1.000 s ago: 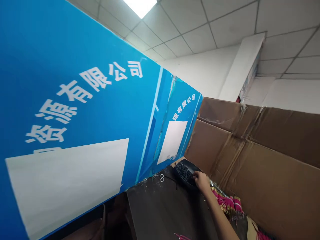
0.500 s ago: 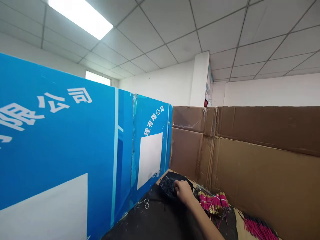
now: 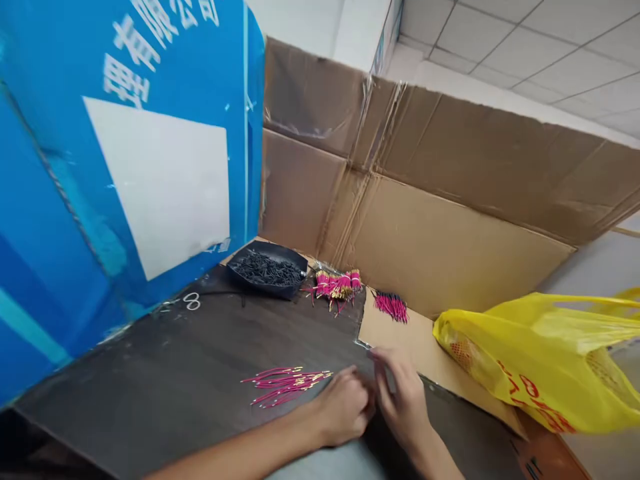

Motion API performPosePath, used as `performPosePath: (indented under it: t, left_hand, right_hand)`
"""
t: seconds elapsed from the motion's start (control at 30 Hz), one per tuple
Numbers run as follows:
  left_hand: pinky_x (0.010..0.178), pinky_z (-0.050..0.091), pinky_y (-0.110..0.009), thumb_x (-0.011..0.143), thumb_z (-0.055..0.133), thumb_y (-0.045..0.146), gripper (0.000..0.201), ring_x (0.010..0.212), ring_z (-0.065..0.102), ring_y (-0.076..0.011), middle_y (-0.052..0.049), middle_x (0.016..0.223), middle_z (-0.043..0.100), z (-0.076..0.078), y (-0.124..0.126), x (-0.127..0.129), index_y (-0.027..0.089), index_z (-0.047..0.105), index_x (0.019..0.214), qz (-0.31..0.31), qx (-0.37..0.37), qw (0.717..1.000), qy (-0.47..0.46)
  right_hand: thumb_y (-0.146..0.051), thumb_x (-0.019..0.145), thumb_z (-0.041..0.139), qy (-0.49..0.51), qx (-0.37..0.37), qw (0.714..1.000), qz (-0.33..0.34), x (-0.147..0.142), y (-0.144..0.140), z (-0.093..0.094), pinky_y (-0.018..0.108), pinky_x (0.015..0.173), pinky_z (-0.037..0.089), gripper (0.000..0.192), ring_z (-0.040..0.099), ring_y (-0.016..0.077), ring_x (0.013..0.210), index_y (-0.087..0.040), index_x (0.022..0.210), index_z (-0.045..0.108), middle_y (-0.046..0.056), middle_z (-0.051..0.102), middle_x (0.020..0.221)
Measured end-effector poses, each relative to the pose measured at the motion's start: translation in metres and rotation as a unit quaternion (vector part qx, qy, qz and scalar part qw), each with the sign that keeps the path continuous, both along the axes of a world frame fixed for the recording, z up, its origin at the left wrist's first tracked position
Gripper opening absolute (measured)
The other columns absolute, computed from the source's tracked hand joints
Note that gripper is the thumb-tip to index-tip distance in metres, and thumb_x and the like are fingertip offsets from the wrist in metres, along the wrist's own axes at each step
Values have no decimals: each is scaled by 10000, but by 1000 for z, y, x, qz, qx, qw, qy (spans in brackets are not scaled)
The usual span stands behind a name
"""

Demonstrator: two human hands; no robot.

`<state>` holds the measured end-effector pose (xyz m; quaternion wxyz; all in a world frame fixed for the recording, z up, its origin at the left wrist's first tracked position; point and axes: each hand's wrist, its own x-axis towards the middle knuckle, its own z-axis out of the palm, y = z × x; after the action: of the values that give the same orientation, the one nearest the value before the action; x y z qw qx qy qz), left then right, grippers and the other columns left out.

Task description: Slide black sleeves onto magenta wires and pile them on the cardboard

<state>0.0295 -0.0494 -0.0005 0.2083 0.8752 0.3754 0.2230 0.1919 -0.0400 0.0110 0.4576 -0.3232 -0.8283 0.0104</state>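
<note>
Loose pink wires with gold-coloured tips [image 3: 286, 383], lying in one small fan on the dark grey table mat [image 3: 165, 373]; long axes running left to right across the mat, tips pointing toward the hands. Fan just left of the left hand [image 3: 345, 408], near but not touching; right hand [image 3: 403, 403] farther off, on the left hand's other side. Left hand therefore the nearer of the two.

Going down in size from there:
- one blue printed cardboard panel [image 3: 125, 153], upright along the mat's left edge;
- one brown corrugated cardboard wall [image 3: 440, 220], upright behind the mat;
- one yellow plastic bag [image 3: 545, 360], to the right of the mat, well apart from the fan;
- one black shallow tray of small dark pieces [image 3: 267, 269], at the mat's far edge against the cardboard wall;
- two bundles of pink wires, the larger bundle [image 3: 337, 285] just right of the tray, the smaller bundle [image 3: 391, 306] farther right off the mat;
- one small white figure-eight loop [image 3: 191, 302], left of the tray.

Hands close together at the mat's near right edge, fingers curled inward and meeting; blurred, so cannot say whether pinching something small or merely closed.
</note>
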Motion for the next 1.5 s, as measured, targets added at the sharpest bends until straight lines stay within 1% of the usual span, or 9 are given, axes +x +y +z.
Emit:
performPosePath:
  t: [0.13,0.2,0.33,0.47,0.63,1.0,1.17,1.3,1.5]
  left_hand:
    - [680,433,-321,1058,371,372,353,731,663,-181,-64,849,737,-5,6,-11,229,684,979,8,-89,995,-33]
    - [742,449,-288,1101,280,376,437,814,682,-153,-41,958,760,-1,9,-12,210,682,1052,11,-140,988,-69]
    - [827,439,-262,1110,325,422,445,904,643,-134,-36,1017,747,7,16,-11,175,693,1065,17,-229,965,-129]
    - [656,342,-221,1083,419,467,424,655,444,-89,35,701,551,13,21,-14,169,721,1084,31,-312,928,-201]
    - [587,305,-203,1075,450,476,406,598,377,-70,65,641,444,16,22,-15,145,682,1107,19,-360,896,-259]
    - [524,253,-195,962,466,374,265,568,252,-77,82,619,310,21,22,-19,155,562,1075,-18,-465,816,-343]
    - [522,278,-180,996,469,346,214,564,293,-66,75,628,376,23,23,-16,161,545,1073,-8,-476,814,-334]
    - [519,303,-152,1009,447,241,162,575,357,-55,73,658,466,21,22,-16,173,523,1135,-6,-476,817,-327]
    - [517,375,-112,958,411,94,385,554,448,-30,65,759,613,21,22,-18,185,496,1322,-17,-443,846,-295]
  right_hand:
    - [-50,1047,519,27,-26,998,-53,24,3,-32,188,904,573,281,731,99,992,-198,1256,634,31,735,1094]
    - [-47,1049,504,31,-61,997,-41,25,3,-36,170,895,577,293,741,86,973,-198,1261,636,25,735,1083]
    - [-76,1066,512,54,-134,988,-46,25,-1,-30,149,918,572,286,758,77,1010,-210,1286,635,22,758,1113]
    - [-139,1082,537,65,-212,973,-63,31,-5,-24,171,942,570,233,757,86,1028,-221,1266,655,18,768,1127]
    - [-217,1115,515,121,-310,943,-5,37,-8,-20,196,767,582,210,709,75,759,-225,1291,629,-24,722,896]
    - [-264,1138,474,145,-356,923,20,39,-9,-17,220,675,519,219,609,54,642,-232,1298,620,-29,644,885]
    - [-314,1125,519,172,-407,896,45,37,-7,-16,231,635,556,220,646,78,632,-234,1310,608,-4,686,906]
    - [-344,1082,615,227,-460,856,61,36,-3,-14,223,576,567,193,654,88,599,-208,1218,625,18,740,904]
    - [-356,1042,686,249,-505,822,83,37,3,-14,198,566,567,185,679,94,645,-181,1085,646,46,767,922]
